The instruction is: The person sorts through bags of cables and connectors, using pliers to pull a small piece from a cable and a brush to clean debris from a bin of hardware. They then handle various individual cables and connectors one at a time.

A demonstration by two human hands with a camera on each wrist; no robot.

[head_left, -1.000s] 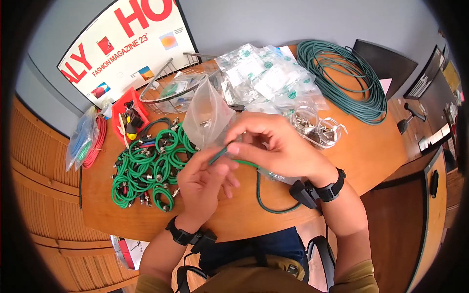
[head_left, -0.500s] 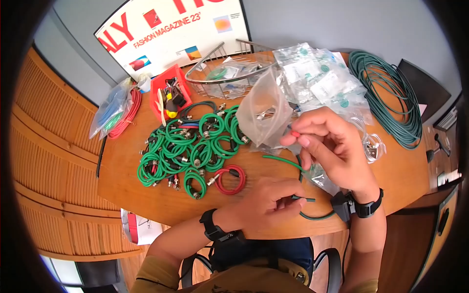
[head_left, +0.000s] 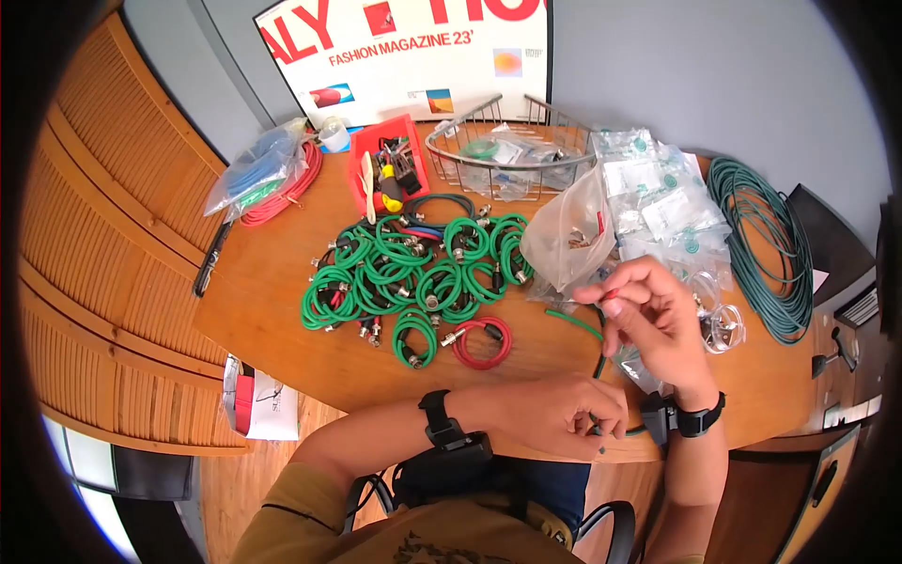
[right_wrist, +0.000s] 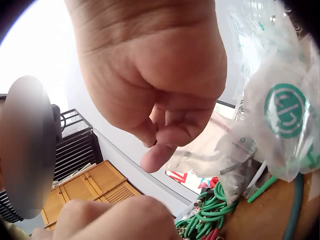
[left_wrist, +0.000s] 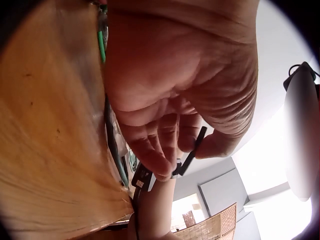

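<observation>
Two small pieces to see in bare hands, one in each. Holds a short dark piece (left_wrist: 193, 150), perhaps a bit of cable, between the thumb and fingertip of the left hand (head_left: 562, 414), closed to a pinch, the remaining fingers bent inward, low over the near edge of the tabletop (head_left: 268, 282). Pinches a tiny red piece (head_left: 611, 295) between the thumb and index finger of the right hand (head_left: 653, 324), closed at the tips, with the other fingers curled loosely; too small to name. Just beside that hand, on the tabletop, shows a green cable end (head_left: 573, 322), a dark cable (head_left: 598, 359) and a small clear bag (head_left: 639, 373). Beyond, stands a cloudy plastic bag (head_left: 564, 244) with metal parts inside. To the left of it, lies a heap of green cable loops (head_left: 413, 326) with metal connectors, and in front, near the heap, a red cable loop (head_left: 481, 365). Farther back, holds tools in a red bin (head_left: 356, 179) and clear packets in a wire basket (head_left: 507, 167). To the right, rests a pile of clear packages (head_left: 658, 193) near a large dark green coil (head_left: 794, 273).
</observation>
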